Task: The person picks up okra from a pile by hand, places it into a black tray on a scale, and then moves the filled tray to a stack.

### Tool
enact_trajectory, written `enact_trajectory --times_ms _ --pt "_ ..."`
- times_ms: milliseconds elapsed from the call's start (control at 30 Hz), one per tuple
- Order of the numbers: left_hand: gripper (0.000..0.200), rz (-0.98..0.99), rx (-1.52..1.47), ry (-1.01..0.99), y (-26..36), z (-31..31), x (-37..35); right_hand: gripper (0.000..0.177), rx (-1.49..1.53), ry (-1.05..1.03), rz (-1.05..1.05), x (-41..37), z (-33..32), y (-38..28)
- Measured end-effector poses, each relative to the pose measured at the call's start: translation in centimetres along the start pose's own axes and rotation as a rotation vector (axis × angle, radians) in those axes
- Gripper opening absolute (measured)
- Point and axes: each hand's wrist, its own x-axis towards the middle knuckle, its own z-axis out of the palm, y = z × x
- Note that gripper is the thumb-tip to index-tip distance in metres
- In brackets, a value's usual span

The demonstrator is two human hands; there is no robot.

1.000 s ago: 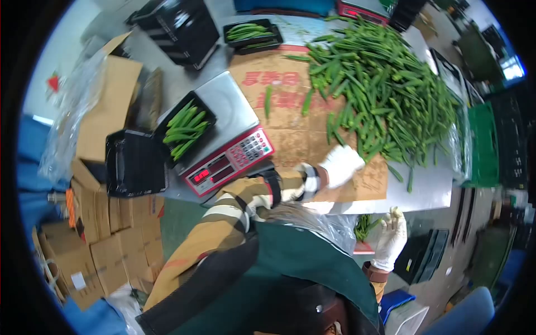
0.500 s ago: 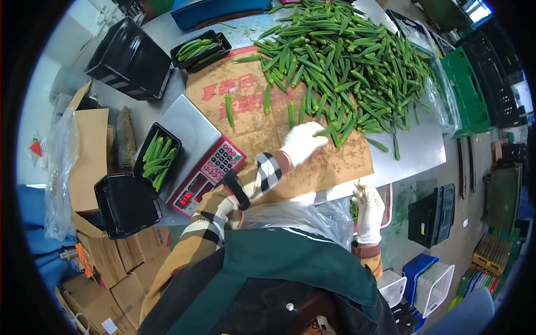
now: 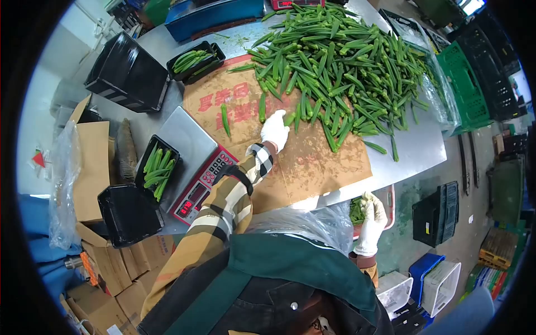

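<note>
White gloves cover both hands. Nearest, below the tabletop's near edge, the right hand [image 3: 371, 216] is curled shut around an okra pod [image 3: 365, 196], just above a red-rimmed crate [image 3: 387, 207] holding more okra. A clear plastic bag [image 3: 301, 219] bunches between that hand and the person's green apron [image 3: 290, 268]. On the floor to the right stand black crates [image 3: 438, 212], a blue bin [image 3: 423, 272] and a white bin [image 3: 444, 283], with bare floor between them and the tabletop.

The steel tabletop [image 3: 416, 151] shows an open strip along its near right edge. A brown cardboard sheet [image 3: 326, 167] covers the middle, its near half bare. To the left sits a scale [image 3: 195, 162] carrying a black tray [image 3: 157, 166] of okra, with an empty black tray [image 3: 128, 215] nearer, at the edge over stacked cardboard boxes [image 3: 106, 262].

Farther in, the left hand [image 3: 275, 129], at the end of a plaid sleeve [image 3: 234, 190], rests palm down on the cardboard at the near fringe of the okra pile [image 3: 346, 61]. Its fingers are drawn together beside a pod; whether they grip it cannot be told. Two loose pods [image 3: 225, 120] lie apart on the cardboard to the left.

Beyond, the pile fills the far right of the tabletop to its edge, beside a green crate [image 3: 469, 84]. Far left stand a second tray [image 3: 195, 58] of okra, a black crate [image 3: 125, 72] and a blue crate [image 3: 218, 11].
</note>
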Motion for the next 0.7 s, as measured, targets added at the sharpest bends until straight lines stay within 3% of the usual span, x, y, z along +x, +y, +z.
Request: enact_trajectory --times_ms 100,167,300,367,400,433,467,500,533,567,600,633,700 --pt "0.049 -0.142 -0.609 -0.254 -1.6 -1.8 -0.3 0.022 -0.003 -0.04 -0.036 0.4 1.0 -0.3" --pt "0.037 -0.064 -0.635 -0.046 -0.8 -6.3 -2.1 0.02 -0.039 -0.068 -0.084 0.8 1.5 0.0" --pt "0.033 0.09 -0.489 0.524 -1.8 -18.8 -7.6 0.02 -0.017 -0.137 -0.003 0.6 2.9 -0.7" --pt "0.034 0.06 -0.002 0.698 -4.9 -24.8 -10.6 0.022 0.0 -0.248 -0.005 1.8 3.1 1.7" --pt "0.035 0.02 0.097 0.746 -6.6 -26.9 -12.4 0.024 -0.226 -0.366 -0.148 2.2 3.5 1.3" --pt "0.035 -0.011 0.187 0.782 -8.3 -28.7 -14.4 0.026 -0.455 -0.462 -0.293 2.6 3.8 0.4" --pt "0.036 -0.101 0.284 0.679 -10.4 -30.5 -16.1 0.034 -0.643 -0.564 -0.35 2.5 4.9 -1.8" --pt "0.038 -0.113 0.311 0.567 -10.3 -32.1 -18.0 0.039 -0.75 -0.646 -0.626 3.6 5.0 -1.3" --pt "0.036 -0.173 0.102 0.539 -12.5 -32.2 -19.5 0.04 -0.845 -0.7 -0.76 4.3 6.1 -2.9" --pt "0.033 -0.194 -0.302 0.562 -11.3 -32.1 -20.3 0.039 -0.974 -0.727 -0.829 5.6 7.2 -4.0" --pt "0.032 -0.271 -0.409 0.609 -8.0 -32.2 -20.8 0.049 -1.18 -0.934 -0.652 6.9 9.3 -8.4" --pt "0.031 -0.307 -0.466 0.637 -9.5 -32.1 -21.5 0.048 -1.148 -0.97 -0.683 9.0 11.0 -9.9" --pt "0.035 -0.364 0.196 0.716 -14.0 -33.6 -23.1 0.029 -1.271 -0.853 -0.885 12.9 14.7 -15.0"
